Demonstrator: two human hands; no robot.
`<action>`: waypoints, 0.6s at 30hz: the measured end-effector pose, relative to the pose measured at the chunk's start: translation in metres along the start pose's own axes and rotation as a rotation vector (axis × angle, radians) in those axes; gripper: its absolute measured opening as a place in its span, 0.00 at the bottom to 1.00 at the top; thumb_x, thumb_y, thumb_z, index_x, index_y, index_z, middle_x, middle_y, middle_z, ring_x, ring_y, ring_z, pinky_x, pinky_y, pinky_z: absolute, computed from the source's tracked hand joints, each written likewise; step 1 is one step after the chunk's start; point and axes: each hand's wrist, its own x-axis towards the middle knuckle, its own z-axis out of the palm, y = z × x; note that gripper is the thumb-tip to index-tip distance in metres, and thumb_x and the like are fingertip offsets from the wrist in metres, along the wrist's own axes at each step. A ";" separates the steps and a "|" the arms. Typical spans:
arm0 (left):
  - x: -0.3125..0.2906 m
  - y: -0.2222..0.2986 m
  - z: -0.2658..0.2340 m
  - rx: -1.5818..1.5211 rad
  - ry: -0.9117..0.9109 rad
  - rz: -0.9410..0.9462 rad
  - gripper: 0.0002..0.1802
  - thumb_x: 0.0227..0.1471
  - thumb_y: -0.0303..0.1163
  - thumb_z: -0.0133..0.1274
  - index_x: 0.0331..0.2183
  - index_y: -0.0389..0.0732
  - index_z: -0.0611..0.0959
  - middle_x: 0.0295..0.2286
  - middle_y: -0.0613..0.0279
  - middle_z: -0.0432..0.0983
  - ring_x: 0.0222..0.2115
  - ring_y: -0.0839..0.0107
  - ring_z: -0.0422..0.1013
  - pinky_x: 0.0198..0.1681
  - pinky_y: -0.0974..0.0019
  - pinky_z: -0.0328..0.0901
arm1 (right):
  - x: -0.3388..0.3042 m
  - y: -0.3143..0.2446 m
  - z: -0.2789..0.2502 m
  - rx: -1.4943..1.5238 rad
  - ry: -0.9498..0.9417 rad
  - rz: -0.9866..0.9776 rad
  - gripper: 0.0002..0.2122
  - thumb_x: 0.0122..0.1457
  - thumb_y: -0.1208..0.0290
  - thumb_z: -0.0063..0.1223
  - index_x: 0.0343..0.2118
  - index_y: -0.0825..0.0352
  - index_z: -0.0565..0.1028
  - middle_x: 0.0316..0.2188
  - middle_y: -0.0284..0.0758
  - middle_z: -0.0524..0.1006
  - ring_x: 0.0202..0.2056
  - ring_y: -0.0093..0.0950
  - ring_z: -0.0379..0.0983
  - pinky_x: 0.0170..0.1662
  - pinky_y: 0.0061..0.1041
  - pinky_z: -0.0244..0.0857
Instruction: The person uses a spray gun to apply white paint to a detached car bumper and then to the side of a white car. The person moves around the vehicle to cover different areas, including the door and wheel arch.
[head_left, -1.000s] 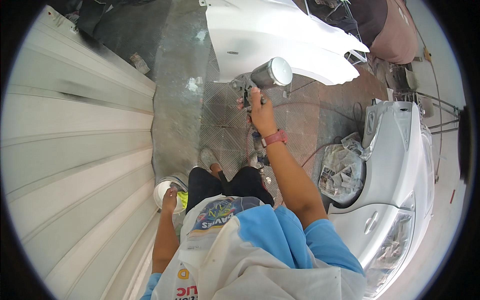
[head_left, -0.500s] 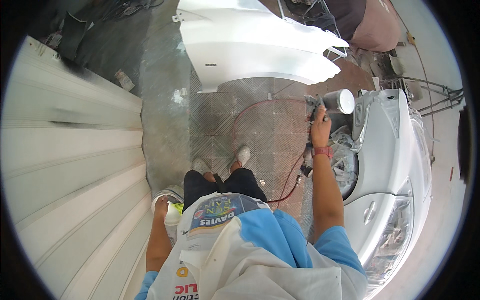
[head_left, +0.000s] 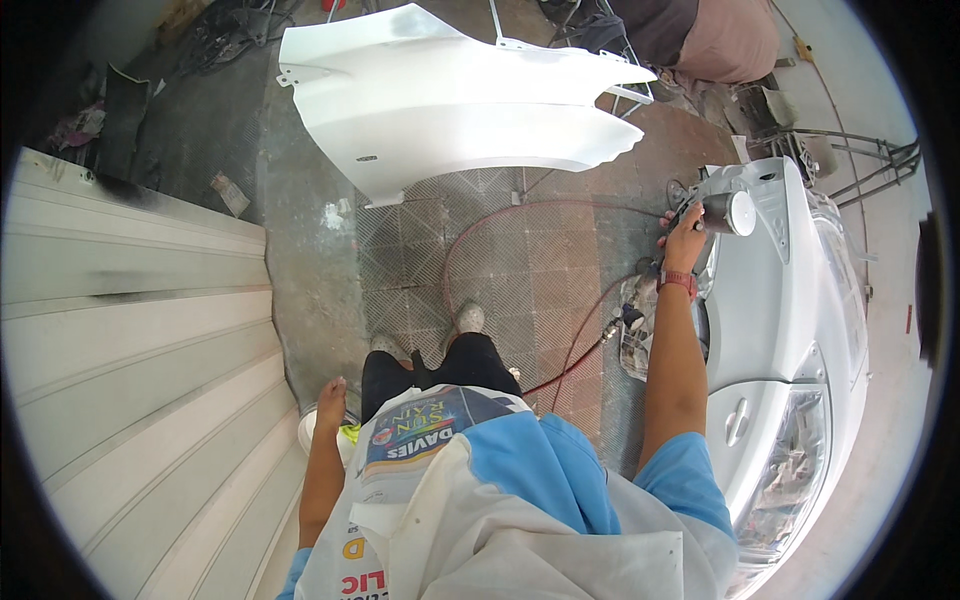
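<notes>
My right hand (head_left: 684, 246), with a red band at the wrist, is closed round the grip of a paint spray gun (head_left: 728, 213). The gun's round cup points to the right, close to the white car body (head_left: 780, 280). From the gun a red air hose (head_left: 520, 207) loops over the floor; its fittings show by my forearm. My left hand (head_left: 331, 401) hangs low at my side with nothing visible in it, its fingers loosely stretched. Below that hand sits a white container (head_left: 309, 430), partly hidden by my arm and shirt.
Ahead, a white car fender (head_left: 470, 100) is held up on a metal stand (head_left: 625, 95). A ribbed pale metal wall (head_left: 150, 330) runs along my left. Clear plastic (head_left: 785, 470) covers the car's window. Covered items (head_left: 730, 40) and black racks (head_left: 875, 190) stand at the far right.
My right hand has carried the spray gun rightward, nearer the car body. My left hand has risen a little from the white container. The fender sits farther left in view.
</notes>
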 end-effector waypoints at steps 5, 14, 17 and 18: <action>-0.001 -0.013 -0.008 0.054 0.023 -0.012 0.20 0.69 0.44 0.55 0.46 0.35 0.86 0.33 0.62 0.79 0.33 0.71 0.73 0.40 0.63 0.67 | -0.046 -0.039 0.028 -0.004 -0.224 0.096 0.31 0.77 0.39 0.40 0.45 0.69 0.78 0.30 0.37 0.84 0.27 0.25 0.81 0.18 0.26 0.65; -0.011 -0.065 -0.024 -0.150 0.018 -0.149 0.22 0.68 0.43 0.55 0.51 0.35 0.85 0.37 0.59 0.83 0.37 0.68 0.76 0.45 0.62 0.70 | -0.249 -0.128 0.133 -0.007 -0.706 -0.002 0.26 0.79 0.51 0.46 0.38 0.74 0.83 0.22 0.35 0.81 0.23 0.24 0.78 0.27 0.30 0.69; -0.012 -0.079 -0.034 -0.138 0.043 -0.158 0.23 0.69 0.44 0.55 0.53 0.35 0.85 0.39 0.59 0.83 0.38 0.67 0.76 0.47 0.61 0.70 | -0.301 -0.141 0.172 0.085 -0.823 -0.077 0.26 0.78 0.51 0.48 0.39 0.74 0.82 0.22 0.35 0.81 0.21 0.23 0.76 0.26 0.29 0.68; -0.013 -0.083 -0.037 -0.120 0.056 -0.180 0.24 0.69 0.44 0.55 0.53 0.34 0.85 0.39 0.58 0.83 0.39 0.66 0.76 0.47 0.61 0.70 | -0.317 -0.146 0.189 0.119 -0.826 -0.157 0.26 0.78 0.50 0.47 0.38 0.74 0.82 0.22 0.34 0.81 0.18 0.23 0.74 0.22 0.28 0.65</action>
